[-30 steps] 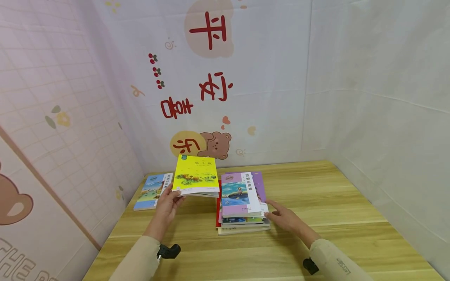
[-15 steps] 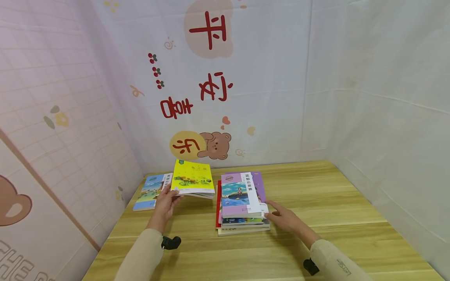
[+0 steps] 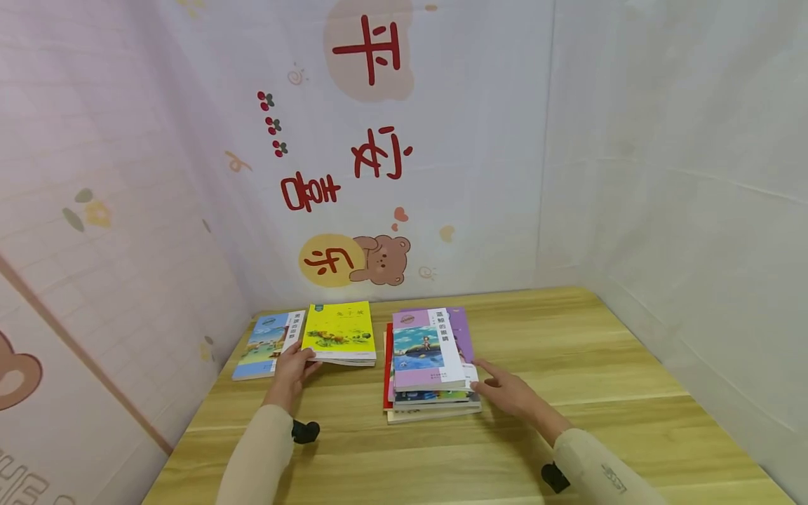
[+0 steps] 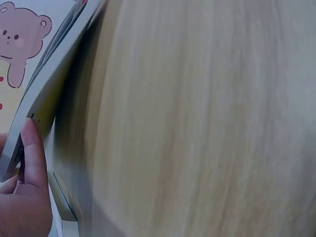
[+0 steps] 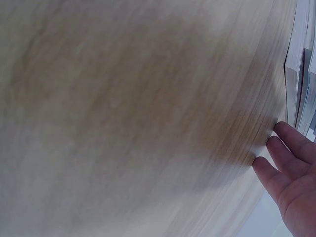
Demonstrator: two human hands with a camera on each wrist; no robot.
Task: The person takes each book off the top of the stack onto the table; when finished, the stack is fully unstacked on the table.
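My left hand (image 3: 294, 367) grips the lower left corner of a yellow paperback book (image 3: 341, 330), thumb on one face. In the left wrist view the edge of the gripped book (image 4: 47, 84) stands tilted, with a gap between it and the wood. A blue paperback (image 3: 264, 345) lies just left of it, partly under the hand in the head view. My right hand (image 3: 513, 394) rests at the right side of a book stack, topped by a lilac paperback (image 3: 421, 349). Its fingers (image 5: 269, 173) reach loosely to the tabletop beside the books in the right wrist view.
Under the lilac paperback, a purple book (image 3: 462, 328) and a red book (image 3: 388, 393) stick out from the uneven stack. The wooden table (image 3: 568, 337) ends at a printed cloth wall (image 3: 492, 175) behind, with more cloth on both sides.
My left hand has lowered the yellow book toward the table, slightly left, beside the blue paperback. The right hand stays at the stack. The head view has shifted a little.
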